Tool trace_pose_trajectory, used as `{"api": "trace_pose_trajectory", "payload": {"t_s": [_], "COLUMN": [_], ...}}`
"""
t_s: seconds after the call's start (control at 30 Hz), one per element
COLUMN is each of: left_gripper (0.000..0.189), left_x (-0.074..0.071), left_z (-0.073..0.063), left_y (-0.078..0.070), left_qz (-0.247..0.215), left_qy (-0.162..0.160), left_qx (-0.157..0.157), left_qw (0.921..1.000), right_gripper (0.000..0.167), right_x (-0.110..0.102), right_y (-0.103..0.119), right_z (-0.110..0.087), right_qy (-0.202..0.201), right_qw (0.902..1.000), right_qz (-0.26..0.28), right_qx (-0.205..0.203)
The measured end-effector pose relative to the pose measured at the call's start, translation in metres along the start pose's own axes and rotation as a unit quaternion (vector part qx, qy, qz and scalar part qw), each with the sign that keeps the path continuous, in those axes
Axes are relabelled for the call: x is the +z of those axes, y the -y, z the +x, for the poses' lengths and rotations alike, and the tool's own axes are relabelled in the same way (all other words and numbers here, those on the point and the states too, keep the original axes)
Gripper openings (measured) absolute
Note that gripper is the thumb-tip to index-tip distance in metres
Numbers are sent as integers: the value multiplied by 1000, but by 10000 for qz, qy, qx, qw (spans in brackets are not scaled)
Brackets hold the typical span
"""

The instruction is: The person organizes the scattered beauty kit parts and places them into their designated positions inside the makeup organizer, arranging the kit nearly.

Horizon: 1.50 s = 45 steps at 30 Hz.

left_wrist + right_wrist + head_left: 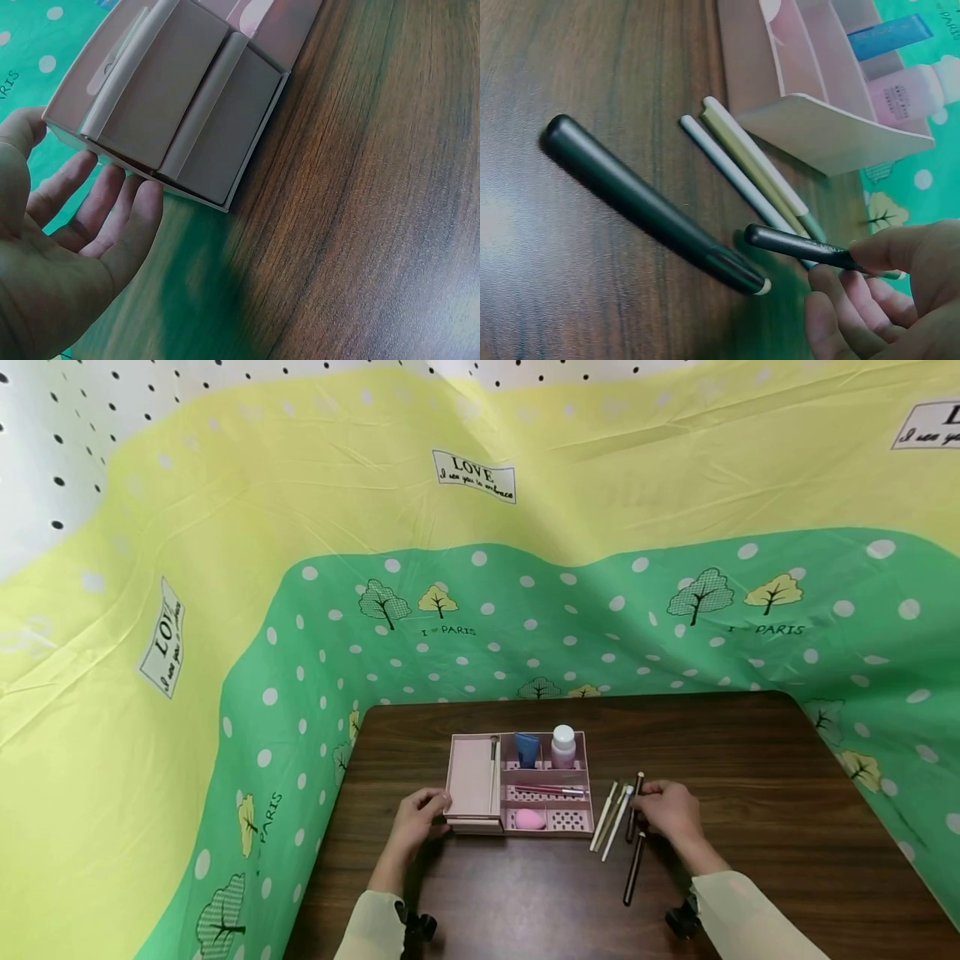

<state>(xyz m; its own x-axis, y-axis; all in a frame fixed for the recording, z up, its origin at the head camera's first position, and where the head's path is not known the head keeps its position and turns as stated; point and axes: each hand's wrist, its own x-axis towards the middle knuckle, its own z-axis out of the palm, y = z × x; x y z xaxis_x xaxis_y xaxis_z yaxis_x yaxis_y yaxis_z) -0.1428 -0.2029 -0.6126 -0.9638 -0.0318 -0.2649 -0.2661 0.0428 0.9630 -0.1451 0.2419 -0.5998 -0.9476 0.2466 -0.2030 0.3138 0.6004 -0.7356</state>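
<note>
My left hand [414, 822] holds the left front corner of a pink makeup organizer [467, 768], thumb near its top edge and fingers along the side. Two drawer fronts [157, 97] show in the left wrist view. Right of the organizer, my right hand [671, 810] pinches a dark-handled makeup brush [795, 246] between thumb and fingers; its far end is hidden in the right wrist view. Another dark brush [652, 202] lies on the table nearby. Several pale and gold brushes [611, 818] lie between that hand and the organizer.
The organizer's compartments hold a blue tube [527, 750], a white-capped bottle [563, 748], dark-red brushes [547, 791] and a pink sponge [529, 819]. One brush [492, 777] lies on its lid. A patterned curtain [480, 627] hangs behind the wooden table [750, 793].
</note>
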Motion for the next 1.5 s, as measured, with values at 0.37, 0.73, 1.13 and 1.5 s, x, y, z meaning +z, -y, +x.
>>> {"api": "trace_pose_trajectory", "payload": {"t_s": [0.37,0.73,1.13,1.5], "left_gripper": [33,33,30,31], "left_x": [0,1,2,-2], "left_z": [-1,-10,-23,0], "left_y": [2,-13,-33,-1], "left_qz": [-6,-49,-86,-35], "left_qy": [-51,49,201,59], "left_qx": [16,6,-24,-41], "left_qw": [10000,10000,9998,10000], "right_gripper": [33,31,35,36], "right_x": [-10,-18,-22,-24], "right_y": [18,52,73,95], "right_z": [1,-11,-16,-21], "right_qy": [-206,-7,44,135], "right_qw": [9975,9938,9910,9875], "right_qz": [-212,-60,129,279], "right_qx": [-643,-1107,-1335,-1545]}}
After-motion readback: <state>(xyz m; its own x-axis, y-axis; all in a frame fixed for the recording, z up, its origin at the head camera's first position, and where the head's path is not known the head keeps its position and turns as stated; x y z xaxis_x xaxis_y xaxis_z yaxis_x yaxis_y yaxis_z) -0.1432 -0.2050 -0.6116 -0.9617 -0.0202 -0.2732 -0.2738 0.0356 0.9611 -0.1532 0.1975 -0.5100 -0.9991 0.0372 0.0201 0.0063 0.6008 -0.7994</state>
